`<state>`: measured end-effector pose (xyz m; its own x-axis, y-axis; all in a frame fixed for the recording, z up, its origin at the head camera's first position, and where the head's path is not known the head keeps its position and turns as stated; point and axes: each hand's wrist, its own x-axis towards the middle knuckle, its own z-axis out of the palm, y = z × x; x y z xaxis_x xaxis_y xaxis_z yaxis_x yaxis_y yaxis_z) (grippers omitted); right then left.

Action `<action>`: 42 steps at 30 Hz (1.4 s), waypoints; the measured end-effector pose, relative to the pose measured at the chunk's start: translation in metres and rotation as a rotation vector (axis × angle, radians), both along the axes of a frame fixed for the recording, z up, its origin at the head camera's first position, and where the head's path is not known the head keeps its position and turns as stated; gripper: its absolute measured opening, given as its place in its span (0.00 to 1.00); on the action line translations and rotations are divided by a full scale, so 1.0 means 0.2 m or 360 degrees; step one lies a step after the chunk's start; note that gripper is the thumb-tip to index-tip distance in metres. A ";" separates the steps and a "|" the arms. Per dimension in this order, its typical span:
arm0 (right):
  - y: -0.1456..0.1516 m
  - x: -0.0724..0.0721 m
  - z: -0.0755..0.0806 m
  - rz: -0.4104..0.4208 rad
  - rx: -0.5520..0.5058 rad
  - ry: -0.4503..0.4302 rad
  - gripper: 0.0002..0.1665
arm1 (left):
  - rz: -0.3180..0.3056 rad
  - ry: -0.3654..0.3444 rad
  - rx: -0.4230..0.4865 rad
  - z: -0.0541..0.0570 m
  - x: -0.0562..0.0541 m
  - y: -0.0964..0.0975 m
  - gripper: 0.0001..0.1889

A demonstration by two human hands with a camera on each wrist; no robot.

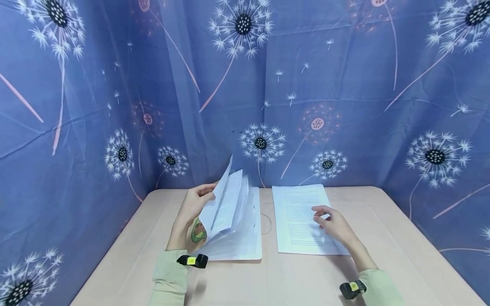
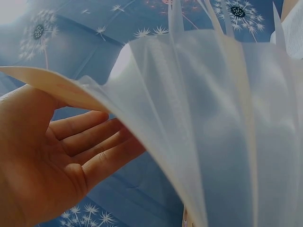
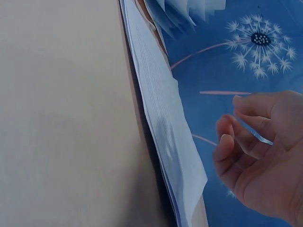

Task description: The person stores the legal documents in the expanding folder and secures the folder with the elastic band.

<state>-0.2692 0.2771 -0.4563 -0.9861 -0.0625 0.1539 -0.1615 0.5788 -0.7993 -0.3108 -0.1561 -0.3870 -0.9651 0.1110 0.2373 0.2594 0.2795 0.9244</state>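
My left hand (image 1: pixel 193 204) grips the raised cover edge of a clear-pocket folder (image 1: pixel 254 229), thumb on one side and fingers on the other. Several of its translucent sleeves (image 2: pixel 213 94) stand fanned upright, with paper inside at least one. A cartoon picture in green and brown shows on the folder's outer left side. To the right lies a stack of printed sheets (image 1: pixel 294 212). Over this stack hovers my right hand (image 1: pixel 334 223), fingers loosely bent and holding nothing. In the right wrist view, the right hand (image 3: pixel 265 151) is apart from the paper.
A pale table (image 1: pixel 237 282) carries the folder and the stack, with a narrow gap between them. Blue dandelion-print curtains (image 1: pixel 291 144) enclose the back and both sides. A thin loop (image 1: pixel 269 223), perhaps a cord, shows beside the folder's right edge.
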 end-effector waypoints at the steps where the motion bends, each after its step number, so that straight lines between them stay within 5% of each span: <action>1: 0.01 0.00 0.00 -0.0004 0.0004 0.0002 0.24 | 0.0000 -0.0005 0.0003 0.00 0.00 0.00 0.20; 27: 0.20 0.01 -0.09 -0.0267 0.0001 -0.0046 0.24 | 0.0034 -0.0011 -0.0013 -0.01 -0.01 -0.01 0.20; 42: 0.26 -0.01 -0.12 -0.0286 0.0075 -0.0155 0.28 | 0.0016 0.0008 0.0011 -0.02 -0.02 -0.03 0.20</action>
<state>-0.2717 0.3286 -0.4808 -0.9921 0.1109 0.0581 0.0248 0.6287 -0.7773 -0.3140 -0.1613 -0.3904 -0.9649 0.0997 0.2431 0.2615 0.2759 0.9249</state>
